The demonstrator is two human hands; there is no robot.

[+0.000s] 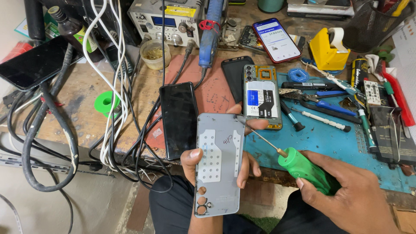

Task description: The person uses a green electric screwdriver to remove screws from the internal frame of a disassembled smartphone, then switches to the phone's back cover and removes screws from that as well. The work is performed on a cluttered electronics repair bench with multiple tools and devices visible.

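Observation:
My left hand (196,164) holds a grey phone back cover (219,164), inner side up, over the bench's front edge. My right hand (346,195) grips a green-handled screwdriver (303,167); its thin shaft points up-left, and the tip touches the cover's upper right edge. Just behind lies an opened phone (261,96) with its battery and circuit board exposed. Left of the cover, a black phone (179,119) lies screen up.
A blue work mat (320,138) carries screwdrivers, tweezers and small parts on the right. Another phone with a lit screen (276,40), a yellow tape dispenser (328,50) and a soldering station (167,19) stand at the back. Tangled cables (112,108) and a green solder spool (105,102) fill the left.

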